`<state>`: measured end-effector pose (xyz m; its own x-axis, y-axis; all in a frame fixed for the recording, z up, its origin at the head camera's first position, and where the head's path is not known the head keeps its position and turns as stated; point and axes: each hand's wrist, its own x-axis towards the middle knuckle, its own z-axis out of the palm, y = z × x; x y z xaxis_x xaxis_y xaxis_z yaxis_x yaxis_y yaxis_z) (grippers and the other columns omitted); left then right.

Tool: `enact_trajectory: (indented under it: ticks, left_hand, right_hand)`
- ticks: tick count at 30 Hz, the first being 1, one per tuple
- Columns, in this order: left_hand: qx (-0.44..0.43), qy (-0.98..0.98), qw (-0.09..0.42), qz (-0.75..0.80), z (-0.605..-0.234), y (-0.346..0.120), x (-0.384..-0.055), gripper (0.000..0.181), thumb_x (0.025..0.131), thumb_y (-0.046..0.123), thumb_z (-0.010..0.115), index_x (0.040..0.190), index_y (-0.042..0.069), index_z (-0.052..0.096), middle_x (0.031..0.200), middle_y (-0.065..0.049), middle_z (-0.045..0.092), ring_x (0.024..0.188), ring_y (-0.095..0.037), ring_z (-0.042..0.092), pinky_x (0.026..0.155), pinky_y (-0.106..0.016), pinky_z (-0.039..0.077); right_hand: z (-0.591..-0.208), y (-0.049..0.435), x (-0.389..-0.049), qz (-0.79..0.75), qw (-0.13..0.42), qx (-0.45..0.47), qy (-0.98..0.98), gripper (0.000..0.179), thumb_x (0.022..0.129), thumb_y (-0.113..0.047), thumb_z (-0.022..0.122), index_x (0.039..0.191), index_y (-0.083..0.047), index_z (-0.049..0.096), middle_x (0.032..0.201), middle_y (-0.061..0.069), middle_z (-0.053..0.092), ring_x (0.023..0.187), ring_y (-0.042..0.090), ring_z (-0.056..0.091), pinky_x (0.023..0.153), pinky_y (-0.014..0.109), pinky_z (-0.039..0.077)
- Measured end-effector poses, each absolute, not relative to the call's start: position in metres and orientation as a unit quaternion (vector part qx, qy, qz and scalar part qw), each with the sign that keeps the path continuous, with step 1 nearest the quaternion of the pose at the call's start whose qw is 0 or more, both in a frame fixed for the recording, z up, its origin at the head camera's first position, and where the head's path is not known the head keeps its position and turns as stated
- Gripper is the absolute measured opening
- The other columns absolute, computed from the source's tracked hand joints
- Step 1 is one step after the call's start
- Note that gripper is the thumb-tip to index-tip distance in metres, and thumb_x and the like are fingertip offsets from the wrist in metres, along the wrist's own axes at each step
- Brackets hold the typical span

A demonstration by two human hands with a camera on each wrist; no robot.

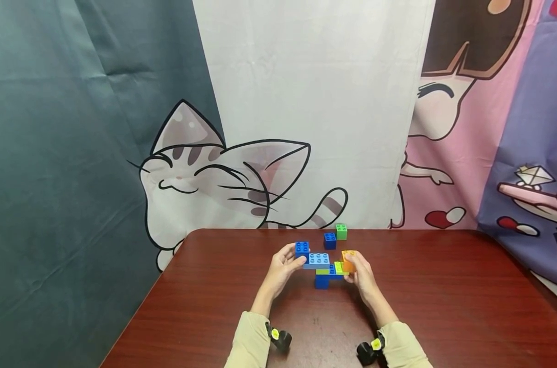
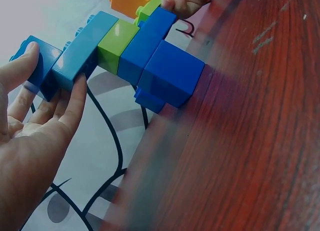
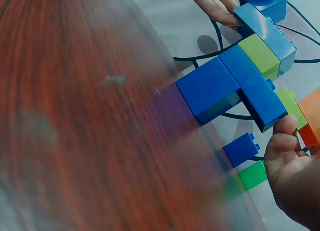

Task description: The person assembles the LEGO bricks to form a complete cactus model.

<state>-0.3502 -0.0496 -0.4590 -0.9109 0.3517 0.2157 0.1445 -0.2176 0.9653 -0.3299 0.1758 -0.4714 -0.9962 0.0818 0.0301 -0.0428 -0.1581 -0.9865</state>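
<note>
Two hands hold the block build (image 1: 324,266) just above the table (image 1: 444,306): left hand (image 1: 280,266) pinches the dark blue end, right hand (image 1: 358,271) grips the orange end; keep it level and press gently

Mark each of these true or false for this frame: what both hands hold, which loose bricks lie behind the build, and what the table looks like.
1. Both hands hold the joined brick structure. True: the left hand grips its dark blue end, the right hand its orange end.
2. A loose red brick lies behind the build. False: the loose ones are a small blue brick and a small green brick.
3. The table is white. False: it is reddish-brown wood.
4. The structure includes a light blue brick. True.
</note>
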Motion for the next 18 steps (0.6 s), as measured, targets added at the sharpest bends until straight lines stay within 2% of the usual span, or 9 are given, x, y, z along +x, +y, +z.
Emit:
enact_trajectory:
  ticks: [3,5,9,18]
  left_hand:
    - [0.200,0.622,0.066,0.755,-0.460,-0.050,-0.351,0.046,0.094,0.003,0.061,0.136,-0.006,0.045,0.137,-0.033,0.051,0.102,-0.003,0.063,0.086,-0.018,0.052]
    - [0.198,0.624,0.063,0.754,-0.461,-0.050,-0.351,0.045,0.094,0.005,0.062,0.135,-0.006,0.046,0.135,-0.030,0.054,0.100,-0.004,0.064,0.085,-0.018,0.053]
    - [0.193,0.633,0.059,0.748,-0.462,-0.050,-0.349,0.045,0.094,0.007,0.063,0.135,-0.005,0.047,0.131,-0.025,0.059,0.098,-0.006,0.064,0.085,-0.019,0.053]
    - [0.195,0.637,0.057,0.743,-0.461,-0.050,-0.349,0.047,0.094,0.008,0.063,0.136,-0.004,0.046,0.134,-0.027,0.056,0.100,-0.006,0.063,0.085,-0.018,0.053]
  right_hand:
    - [-0.471,0.178,-0.330,0.743,0.039,-0.006,-0.668,0.021,0.100,-0.022,0.045,0.109,-0.003,0.051,0.072,-0.004,0.053,0.056,0.010,0.051,0.054,0.020,0.041]
    - [-0.471,0.181,-0.331,0.726,0.039,-0.001,-0.686,0.027,0.100,-0.024,0.045,0.111,0.000,0.050,0.071,-0.003,0.054,0.056,0.012,0.053,0.054,0.022,0.042]
    - [-0.472,0.188,-0.332,0.693,0.035,0.015,-0.720,0.032,0.101,-0.027,0.044,0.113,0.002,0.051,0.072,-0.002,0.055,0.060,0.013,0.056,0.055,0.024,0.046]
    - [-0.468,0.198,-0.337,0.678,0.045,0.062,-0.731,0.031,0.103,-0.024,0.040,0.113,0.002,0.056,0.080,-0.006,0.058,0.069,0.009,0.057,0.060,0.024,0.050]
